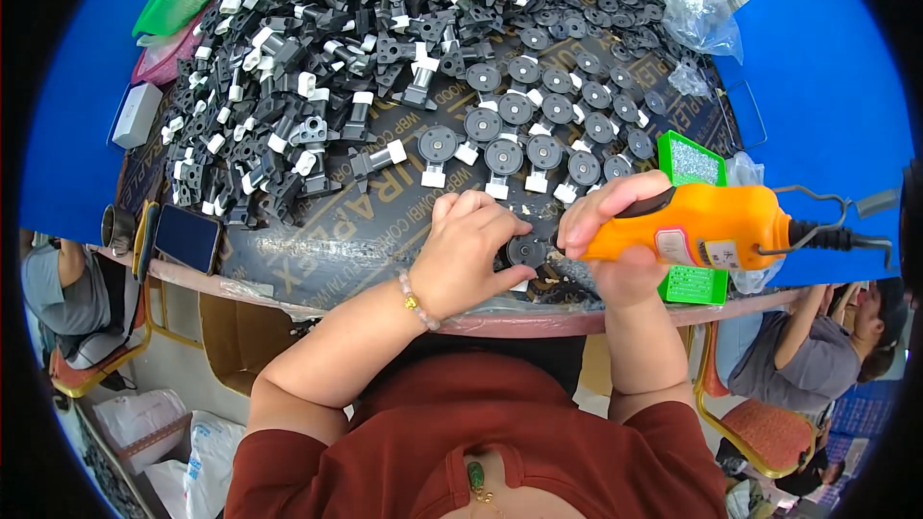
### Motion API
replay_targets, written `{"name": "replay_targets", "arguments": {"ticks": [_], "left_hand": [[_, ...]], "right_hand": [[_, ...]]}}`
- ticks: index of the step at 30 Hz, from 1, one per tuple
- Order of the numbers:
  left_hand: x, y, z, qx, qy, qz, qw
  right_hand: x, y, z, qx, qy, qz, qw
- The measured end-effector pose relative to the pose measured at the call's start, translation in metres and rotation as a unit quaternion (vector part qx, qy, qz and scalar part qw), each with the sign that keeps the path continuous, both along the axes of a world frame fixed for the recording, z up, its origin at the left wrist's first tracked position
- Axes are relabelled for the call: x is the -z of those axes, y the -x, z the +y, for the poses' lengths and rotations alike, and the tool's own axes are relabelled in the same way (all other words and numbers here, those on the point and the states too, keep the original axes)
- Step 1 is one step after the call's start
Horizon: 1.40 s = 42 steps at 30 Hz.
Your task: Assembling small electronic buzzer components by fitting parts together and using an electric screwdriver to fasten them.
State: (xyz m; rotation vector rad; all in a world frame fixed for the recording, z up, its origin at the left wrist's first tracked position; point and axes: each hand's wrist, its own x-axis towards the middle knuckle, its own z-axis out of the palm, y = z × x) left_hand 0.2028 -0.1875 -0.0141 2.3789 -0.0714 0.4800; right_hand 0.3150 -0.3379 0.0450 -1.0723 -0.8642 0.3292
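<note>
My right hand (620, 235) is wrapped around an orange electric screwdriver (726, 216); its tip points left toward a round black wheel part (525, 250) at the table's front edge. My left hand (471, 255) grips that part, thumb and forefinger at its left side. A bit of white shows below the part. Whether the tip touches it is hidden by my fingers. Just beyond my hands stand several black discs on white-ended bases, among them one disc (503, 156). A green tray (719, 149) with small metal pieces lies beside the screwdriver, partly covered by it.
A large heap of black brackets with white ends (288, 86) covers the left and far table. Loose black discs (606, 5) lie at the far right, near a clear plastic bag (692, 5). A phone (188, 237) rests at the left edge. Other people sit on both sides.
</note>
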Motion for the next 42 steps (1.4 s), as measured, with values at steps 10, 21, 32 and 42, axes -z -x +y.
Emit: {"name": "replay_targets", "arguments": {"ticks": [10,21,32,42], "left_hand": [[-0.001,-0.004,0.000,0.007,-0.016,-0.011,1.000],[-0.003,-0.002,-0.004,-0.013,-0.054,-0.024,0.998],[-0.005,-0.004,-0.003,-0.015,-0.082,-0.037,0.996],[-0.003,-0.003,-0.003,0.001,-0.075,-0.026,0.997]], "right_hand": [[0.000,0.002,0.003,0.042,-0.001,-0.011,0.999],[-0.014,-0.110,-0.118,0.374,0.030,-0.094,0.922],[0.014,-0.127,-0.131,0.365,-0.007,-0.074,0.928],[-0.026,-0.079,-0.112,0.360,-0.059,-0.133,0.922]]}}
